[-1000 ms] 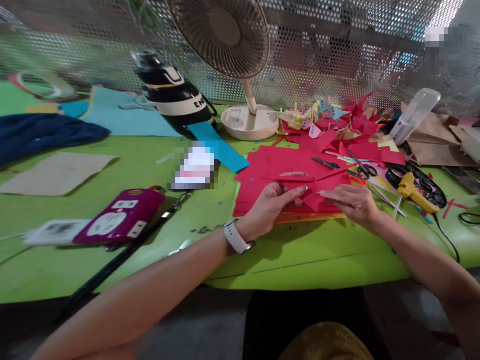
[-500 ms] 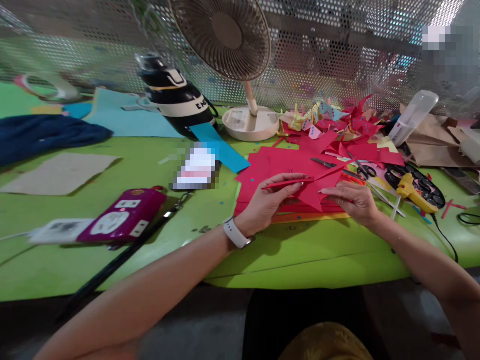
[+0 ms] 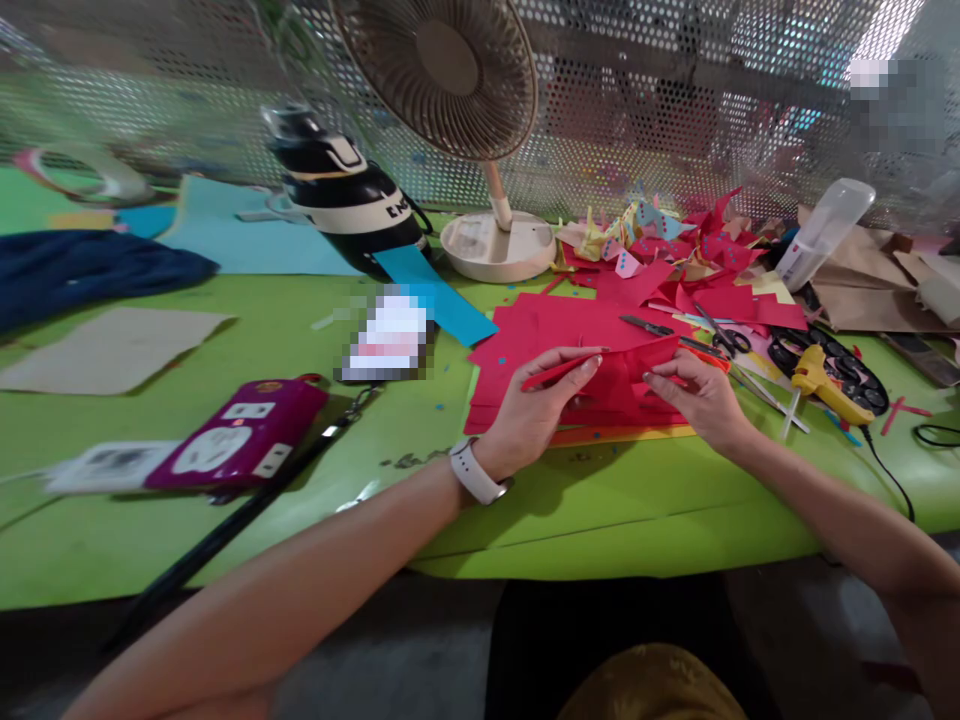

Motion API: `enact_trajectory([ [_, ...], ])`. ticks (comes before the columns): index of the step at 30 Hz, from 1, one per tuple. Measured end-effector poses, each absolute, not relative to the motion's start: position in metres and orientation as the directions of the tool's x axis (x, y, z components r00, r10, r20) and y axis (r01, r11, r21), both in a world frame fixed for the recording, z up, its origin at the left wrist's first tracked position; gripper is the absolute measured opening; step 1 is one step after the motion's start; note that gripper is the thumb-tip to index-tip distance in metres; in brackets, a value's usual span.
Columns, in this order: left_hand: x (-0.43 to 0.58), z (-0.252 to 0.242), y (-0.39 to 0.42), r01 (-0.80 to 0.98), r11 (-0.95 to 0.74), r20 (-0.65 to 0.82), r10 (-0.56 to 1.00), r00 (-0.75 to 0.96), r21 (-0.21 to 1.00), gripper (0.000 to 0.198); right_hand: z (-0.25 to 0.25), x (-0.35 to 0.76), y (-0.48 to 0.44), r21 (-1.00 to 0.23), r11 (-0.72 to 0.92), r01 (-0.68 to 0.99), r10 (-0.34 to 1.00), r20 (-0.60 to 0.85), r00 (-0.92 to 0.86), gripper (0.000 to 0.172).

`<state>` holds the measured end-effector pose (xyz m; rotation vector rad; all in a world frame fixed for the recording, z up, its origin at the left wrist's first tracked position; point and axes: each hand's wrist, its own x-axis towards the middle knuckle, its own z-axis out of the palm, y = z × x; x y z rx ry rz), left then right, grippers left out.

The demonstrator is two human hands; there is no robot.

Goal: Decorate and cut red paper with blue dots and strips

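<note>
A piece of folded red paper [image 3: 619,372] is held up between my two hands, over a stack of red paper sheets [image 3: 499,385] on the green table. My left hand [image 3: 544,400], with a white watch band at the wrist, pinches its left side between thumb and fingers. At its right side, my right hand [image 3: 701,395] grips the paper, thumb and fingertips closed. Just behind the hands, dark-bladed scissors [image 3: 646,325] lie on the red sheets. The paper's exact folds are hard to make out, red against red.
Right of my hands lie a yellow glue gun [image 3: 844,385] and black-handled scissors [image 3: 724,335]. Folded paper pieces [image 3: 660,235] heap up behind. A fan [image 3: 499,245], a black bottle [image 3: 356,205], a blue paper strip [image 3: 439,295] and a purple power bank [image 3: 236,435] stand or lie leftward.
The red paper between my hands has turned and its fold has opened wider, its upper edge now reaching toward my right hand. The view has shifted slightly.
</note>
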<state>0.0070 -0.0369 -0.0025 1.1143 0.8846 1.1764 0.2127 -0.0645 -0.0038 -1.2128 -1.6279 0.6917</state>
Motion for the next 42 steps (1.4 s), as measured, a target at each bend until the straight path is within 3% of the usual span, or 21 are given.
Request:
enact_trajectory([
  [7,0.009,-0.005,-0.041,-0.163,-0.023,0.056,0.978,0.203,0.986,0.03,-0.002,0.213,-0.066,-0.925,0.217,0.312,0.976,0.208,-0.061,0.021],
  [12,0.002,-0.003,-0.039,-0.065,-0.181,0.192,0.926,0.326,0.981,0.027,0.001,0.216,-0.065,-0.918,0.226,0.325,0.974,0.216,-0.067,0.019],
  [14,-0.008,0.003,-0.034,-0.024,-0.234,0.215,0.841,0.496,0.972,0.04,0.005,0.218,-0.065,-0.924,0.214,0.317,0.977,0.205,-0.059,0.019],
  [17,-0.027,0.012,-0.021,-0.018,-0.194,0.135,0.608,0.783,0.981,0.08,0.01,0.222,-0.064,-0.932,0.179,0.314,0.984,0.173,-0.048,0.02],
  [20,-0.039,0.015,-0.008,-0.102,-0.138,0.148,0.381,0.913,0.985,0.104,0.013,0.222,-0.064,-0.93,0.172,0.325,0.985,0.16,-0.064,0.02],
  [23,-0.036,0.009,-0.002,-0.165,0.086,0.098,0.512,0.853,0.983,0.081,0.012,0.221,-0.064,-0.922,0.195,0.335,0.979,0.165,-0.117,0.02],
  [25,-0.028,0.002,-0.003,-0.109,0.202,-0.042,0.625,0.78,0.973,0.064,0.011,0.219,-0.065,-0.907,0.217,0.362,0.973,0.17,-0.157,0.019],
  [28,-0.015,-0.006,-0.009,-0.009,0.319,-0.218,0.668,0.711,0.948,0.049,0.01,0.218,-0.065,-0.878,0.249,0.409,0.962,0.175,-0.21,0.017],
  [35,-0.006,-0.004,-0.02,0.087,0.256,-0.246,0.694,0.677,0.963,0.033,0.007,0.215,-0.065,-0.843,0.261,0.471,0.954,0.15,-0.26,0.013],
  [42,-0.005,-0.005,-0.021,0.153,0.197,-0.249,0.72,0.648,0.968,0.04,0.009,0.217,-0.065,-0.822,0.238,0.518,0.949,0.082,-0.306,0.013],
])
